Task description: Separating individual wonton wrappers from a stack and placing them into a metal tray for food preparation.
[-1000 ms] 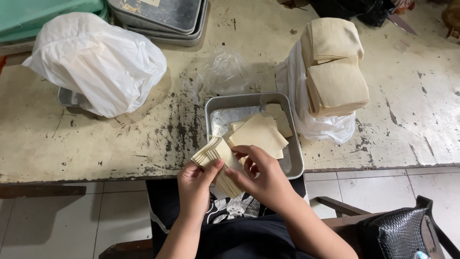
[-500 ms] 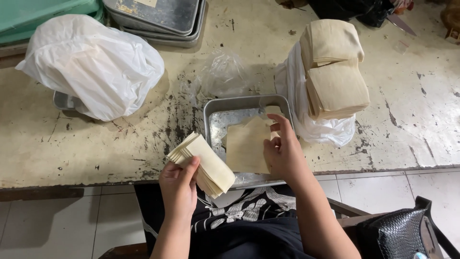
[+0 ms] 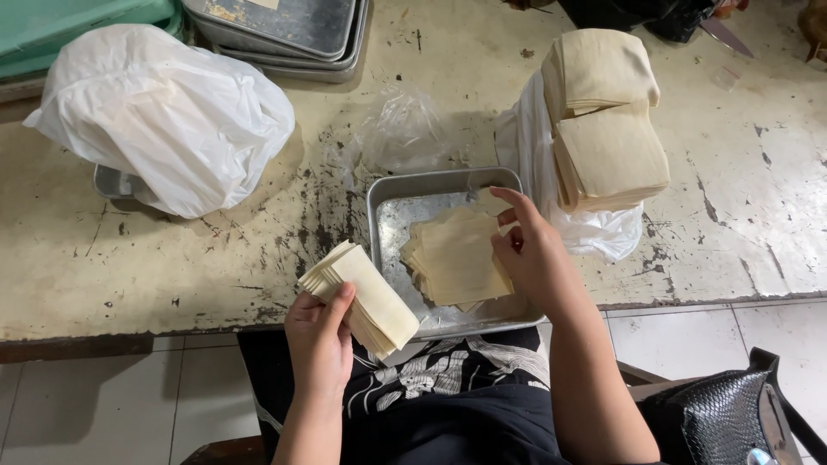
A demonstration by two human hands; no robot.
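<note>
- The left hand grips a stack of thin pale dough wrappers, held tilted at the near edge of the bench
- The right hand rests, fingers loosely curled and index extended, on a loose pile of wrappers lying in a shallow metal tray
- Right of the tray, taller wrapper stacks sit on a white plastic bag
- Far left, a bulging white bag covers another tray
- Stacked metal trays lie at the far edge
</note>
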